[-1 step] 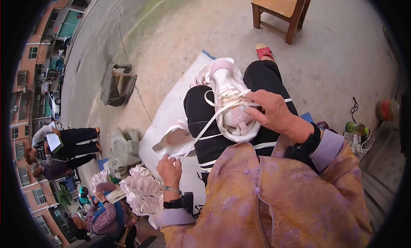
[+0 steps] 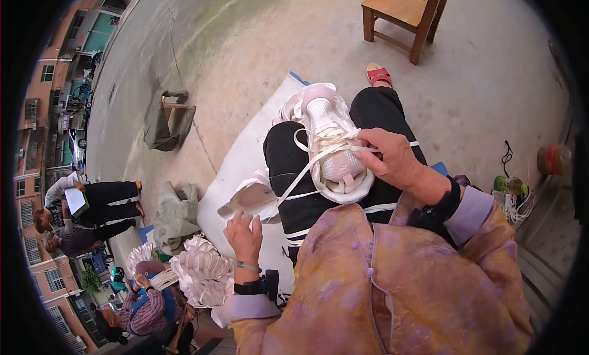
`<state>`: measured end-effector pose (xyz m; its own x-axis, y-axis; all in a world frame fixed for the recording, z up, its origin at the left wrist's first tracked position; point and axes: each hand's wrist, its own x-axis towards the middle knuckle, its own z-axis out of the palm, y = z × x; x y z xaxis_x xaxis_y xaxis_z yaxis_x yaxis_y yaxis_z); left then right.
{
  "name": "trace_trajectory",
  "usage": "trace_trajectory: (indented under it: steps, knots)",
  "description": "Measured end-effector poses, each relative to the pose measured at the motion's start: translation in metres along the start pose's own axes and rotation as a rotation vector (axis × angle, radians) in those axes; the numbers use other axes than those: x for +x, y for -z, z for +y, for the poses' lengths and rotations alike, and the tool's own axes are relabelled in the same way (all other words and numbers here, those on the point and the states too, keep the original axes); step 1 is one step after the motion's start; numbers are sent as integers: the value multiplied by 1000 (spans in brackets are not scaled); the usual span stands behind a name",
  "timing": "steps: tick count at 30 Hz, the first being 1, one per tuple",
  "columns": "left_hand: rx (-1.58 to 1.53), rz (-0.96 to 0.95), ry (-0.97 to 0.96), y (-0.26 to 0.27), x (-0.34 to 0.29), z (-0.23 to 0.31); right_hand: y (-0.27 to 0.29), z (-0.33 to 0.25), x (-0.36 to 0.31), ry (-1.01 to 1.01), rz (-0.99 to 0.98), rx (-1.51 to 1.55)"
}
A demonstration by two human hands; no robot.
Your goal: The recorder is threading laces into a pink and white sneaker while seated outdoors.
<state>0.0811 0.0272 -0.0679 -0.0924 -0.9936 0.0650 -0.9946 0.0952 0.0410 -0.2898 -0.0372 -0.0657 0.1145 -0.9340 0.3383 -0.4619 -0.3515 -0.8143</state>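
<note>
A white and pale pink sneaker [image 2: 334, 165] lies across my black-trousered lap, its heel opening toward me. My right hand [image 2: 392, 159] is closed at the right side of its lacing, pinching a white shoelace [image 2: 296, 184] between thumb and fingers. The lace's other stretch runs taut down-left from the shoe toward my left hand [image 2: 244, 237]. That hand's fingers are curled, seemingly round the lace; its far end is lost against the white sheet. Beside my left knee sits another pale shoe [image 2: 250, 198], its opening turned up.
A white sheet [image 2: 230, 165] spreads under the shoes, with a heap of pale shoes [image 2: 202, 272] at lower left. A wooden chair [image 2: 396, 8] stands ahead. Grey-green bags [image 2: 170, 125] lie on the concrete. A co-worker [image 2: 147, 309] sits at left; two people [image 2: 92, 211] stand beyond.
My left hand has risen slightly, its fingers shifting. My right hand has moved a touch to the right with the lace. The sneaker stays in place.
</note>
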Motion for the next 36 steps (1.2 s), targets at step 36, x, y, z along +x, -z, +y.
trace_trajectory:
  steps: [36]
  knots:
    - [-1576, -797, -27, 34, 154, 127, -1, 3, 46, -726, -289, 645]
